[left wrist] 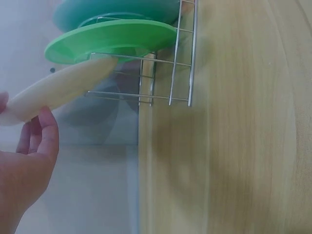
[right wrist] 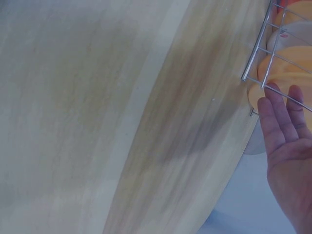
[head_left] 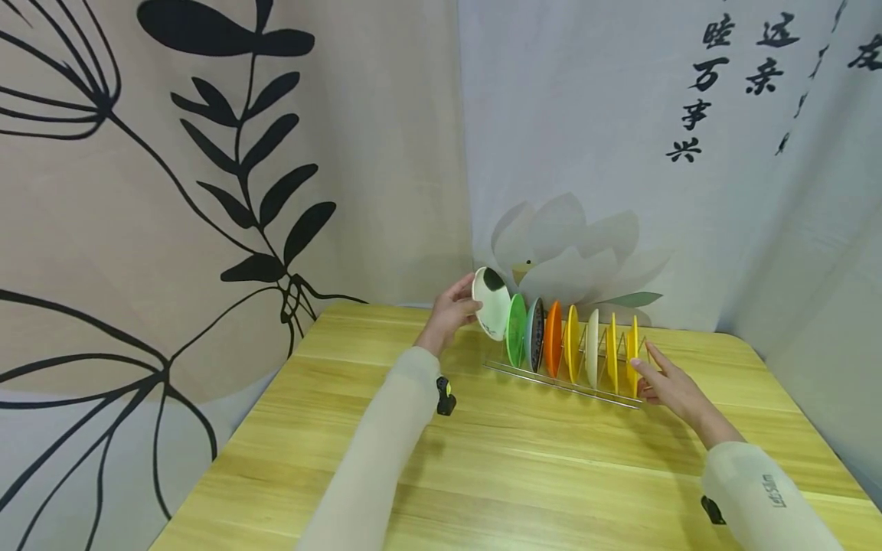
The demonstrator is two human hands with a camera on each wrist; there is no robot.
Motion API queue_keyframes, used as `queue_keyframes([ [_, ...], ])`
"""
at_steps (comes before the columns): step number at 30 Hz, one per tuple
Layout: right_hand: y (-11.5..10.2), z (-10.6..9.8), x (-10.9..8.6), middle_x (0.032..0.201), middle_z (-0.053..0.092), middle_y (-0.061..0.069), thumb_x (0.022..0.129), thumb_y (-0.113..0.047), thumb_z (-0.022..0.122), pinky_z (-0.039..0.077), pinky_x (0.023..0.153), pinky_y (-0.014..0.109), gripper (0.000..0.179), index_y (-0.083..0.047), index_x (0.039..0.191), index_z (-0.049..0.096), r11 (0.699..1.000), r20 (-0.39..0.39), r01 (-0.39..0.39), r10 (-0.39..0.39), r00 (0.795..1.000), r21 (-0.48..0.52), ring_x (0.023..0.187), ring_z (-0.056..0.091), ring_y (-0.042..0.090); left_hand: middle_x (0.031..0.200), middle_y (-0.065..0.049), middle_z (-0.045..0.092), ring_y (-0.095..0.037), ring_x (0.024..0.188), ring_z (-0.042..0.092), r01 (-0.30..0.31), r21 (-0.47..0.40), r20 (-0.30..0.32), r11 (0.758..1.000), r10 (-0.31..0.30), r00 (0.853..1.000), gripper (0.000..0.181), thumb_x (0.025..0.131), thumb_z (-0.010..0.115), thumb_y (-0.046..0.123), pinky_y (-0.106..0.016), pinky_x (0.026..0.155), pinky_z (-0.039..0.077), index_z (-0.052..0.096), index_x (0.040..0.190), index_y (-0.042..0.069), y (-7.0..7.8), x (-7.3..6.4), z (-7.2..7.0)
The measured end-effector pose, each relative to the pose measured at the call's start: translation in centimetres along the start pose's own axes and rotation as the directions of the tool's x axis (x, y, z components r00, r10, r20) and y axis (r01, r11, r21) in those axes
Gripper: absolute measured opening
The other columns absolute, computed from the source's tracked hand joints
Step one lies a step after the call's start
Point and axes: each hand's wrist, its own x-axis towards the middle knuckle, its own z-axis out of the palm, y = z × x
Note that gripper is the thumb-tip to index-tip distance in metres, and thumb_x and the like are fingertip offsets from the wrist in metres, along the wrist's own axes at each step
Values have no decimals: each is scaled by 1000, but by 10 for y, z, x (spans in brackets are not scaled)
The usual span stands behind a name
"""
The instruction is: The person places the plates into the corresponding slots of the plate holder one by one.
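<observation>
At the left end of the wire dish rack [head_left: 565,385], my left hand [head_left: 451,312] pinches the edge of a white plate [head_left: 493,314] with a dark patch on its face. This plate [left wrist: 63,90] leans outward above the rack's end wires in the left wrist view, its lower edge close to a green plate [head_left: 515,330]. My right hand [head_left: 670,384] is at the rack's other end, beside the outermost yellow plate [head_left: 632,356]. In the right wrist view its fingers [right wrist: 272,124] are fairly straight and rest against the end wires.
Between the ends stand a grey-blue plate with a dark face [head_left: 535,335], an orange plate [head_left: 553,339], a white plate [head_left: 592,349] and more yellow ones, upright in a row. The rack stands near the back edge of the wooden table [head_left: 524,474], before a printed curtain [head_left: 386,153].
</observation>
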Motion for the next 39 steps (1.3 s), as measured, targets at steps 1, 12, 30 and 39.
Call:
queue_keyframes([
  [1,0,0,0,122,58,36,102,-58,37,55,89,51,84,-15,159,-8,1000,1,1,-1,1000,1,101,66,39,136,-14,57,-28,109,61,-4,6,4,1000,4,1000,68,88,64,-7,-39,90,55,50,147,23,0,0,1],
  [12,-1,0,-1,121,59,35,103,-57,38,55,88,50,84,-14,159,-7,1000,-8,9,-9,1000,9,100,67,38,139,-20,49,-28,111,57,39,-1,-8,999,-39,999,71,87,62,-11,-49,96,51,42,151,13,-15,-2,14],
  [30,1,3,-3,124,57,36,103,-57,38,55,89,51,84,-15,159,-9,1000,-20,13,-13,1000,11,99,67,37,134,-17,52,-29,111,58,71,14,-58,997,-70,996,68,89,65,-3,-44,95,53,41,151,12,-18,-12,5],
  [39,-2,3,-5,129,52,38,103,-55,38,54,90,52,83,-15,158,-11,1000,-6,25,-25,1000,14,102,66,39,138,-20,48,-32,117,54,83,45,-72,996,-80,994,66,92,65,1,-51,100,48,39,152,9,-31,-25,-2],
])
